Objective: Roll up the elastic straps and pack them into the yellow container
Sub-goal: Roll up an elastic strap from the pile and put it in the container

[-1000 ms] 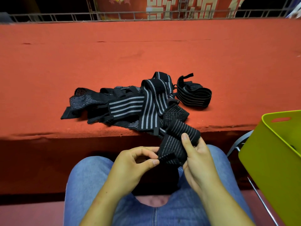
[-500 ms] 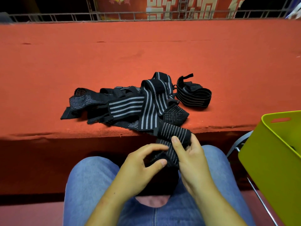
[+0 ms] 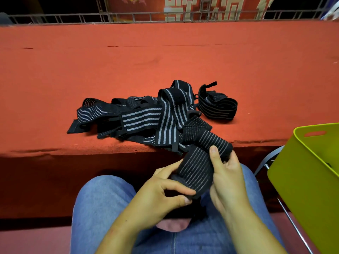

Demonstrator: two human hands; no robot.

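A seated person works a black strap (image 3: 196, 169) with thin grey stripes over a lap in jeans (image 3: 102, 204), at the near edge of a red-covered worktop (image 3: 128, 61). The left hand (image 3: 159, 195) pinches the strap's near end between thumb and curled fingers. The right hand (image 3: 229, 180) grips it higher up, thumb laid across the top and fingers curled beneath. Beyond that grip the strap runs up over the worktop edge into a tangled pile (image 3: 146, 120) of similar straps. A separate strap lies as a loop (image 3: 217, 107) just right of the pile.

The yellow container (image 3: 302, 180) stands to the person's right, below worktop level and well apart from the pile. Something dark shows inside it, too little to identify.

The strap looks light, soft and stretchy, and it sags and folds wherever it is unsupported. It will probably roll best from one end, pinched flat and kept under slight tension so the coil stays tight. It seems likely to spring open if released, and its far end may snag in the pile.

No brand or label is legible on the straps. A red banner (image 3: 201, 8) behind a metal rail (image 3: 73, 15) carries large pale characters, cropped by the frame and unreadable.
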